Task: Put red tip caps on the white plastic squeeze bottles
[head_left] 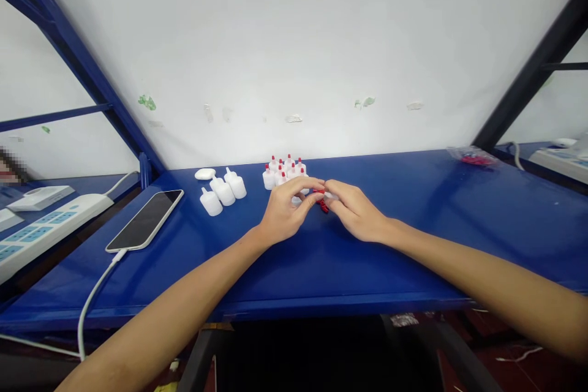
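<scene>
Both hands meet above the middle of the blue table. My left hand [291,208] is closed, its thumb and forefinger pinching a small red cap [318,190]. Facing it, my right hand [356,208] has its fingers drawn together, and a whitish piece [329,195] shows at its fingertips, mostly hidden. Loose red caps [324,207] lie on the table just below the fingertips. Behind my left hand stands a group of several small white bottles [269,179] with red tips, partly covered by that hand. Farther left are three white bottles [223,191] with bare white nozzles.
A white oval object [204,174] lies beside the bare-nozzle bottles. A phone [146,222] with a white cable [94,294] rests at the left, near a power strip [50,229]. A plastic bag with red contents [475,158] is at the far right. A white wall [321,61] rises behind the table [413,196].
</scene>
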The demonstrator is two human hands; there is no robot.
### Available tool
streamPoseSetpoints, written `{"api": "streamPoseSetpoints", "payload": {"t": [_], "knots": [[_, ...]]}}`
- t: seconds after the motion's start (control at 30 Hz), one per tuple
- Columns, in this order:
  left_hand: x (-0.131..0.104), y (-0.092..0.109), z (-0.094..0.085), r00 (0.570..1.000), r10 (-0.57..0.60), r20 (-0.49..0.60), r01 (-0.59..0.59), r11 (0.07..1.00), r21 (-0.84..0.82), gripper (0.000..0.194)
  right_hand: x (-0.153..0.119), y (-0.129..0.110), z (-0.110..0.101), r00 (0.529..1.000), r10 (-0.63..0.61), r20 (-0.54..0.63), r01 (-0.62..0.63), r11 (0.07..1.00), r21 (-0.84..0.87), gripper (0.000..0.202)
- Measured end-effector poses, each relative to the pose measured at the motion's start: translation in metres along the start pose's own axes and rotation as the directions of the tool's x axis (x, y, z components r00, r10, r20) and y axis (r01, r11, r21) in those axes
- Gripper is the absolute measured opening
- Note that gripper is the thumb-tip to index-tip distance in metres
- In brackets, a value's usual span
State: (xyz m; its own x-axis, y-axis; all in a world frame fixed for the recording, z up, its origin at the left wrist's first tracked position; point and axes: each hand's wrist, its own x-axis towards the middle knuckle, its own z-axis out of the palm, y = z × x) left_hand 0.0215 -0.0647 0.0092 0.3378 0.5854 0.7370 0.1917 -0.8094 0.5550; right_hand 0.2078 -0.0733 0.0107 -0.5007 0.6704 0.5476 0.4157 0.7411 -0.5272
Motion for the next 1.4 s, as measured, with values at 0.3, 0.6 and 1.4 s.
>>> {"api": "streamPoseSetpoints", "payload": {"t": [0.3,0.6,1.4], "knots": [[0.001,-0.002,-0.002,0.979,0.192,0.069,-0.200,0.972,0.124,0.009,-0.001,0.000,-0.002,0.999,-0.016,0.038,0.016,1.000,-0.012,0.025],[-0.005,0.010,0.005,0.966,0.210,0.152,-0.219,0.975,0.044,0.012,-0.007,-0.012,-0.001,0.999,-0.014,0.031,0.012,0.998,0.057,0.039],[0.009,-0.029,-0.033,0.984,-0.175,0.011,0.131,0.772,0.622,0.025,0.010,-0.003,-0.008,0.974,0.152,-0.167,-0.139,0.986,0.088,0.014]]}}
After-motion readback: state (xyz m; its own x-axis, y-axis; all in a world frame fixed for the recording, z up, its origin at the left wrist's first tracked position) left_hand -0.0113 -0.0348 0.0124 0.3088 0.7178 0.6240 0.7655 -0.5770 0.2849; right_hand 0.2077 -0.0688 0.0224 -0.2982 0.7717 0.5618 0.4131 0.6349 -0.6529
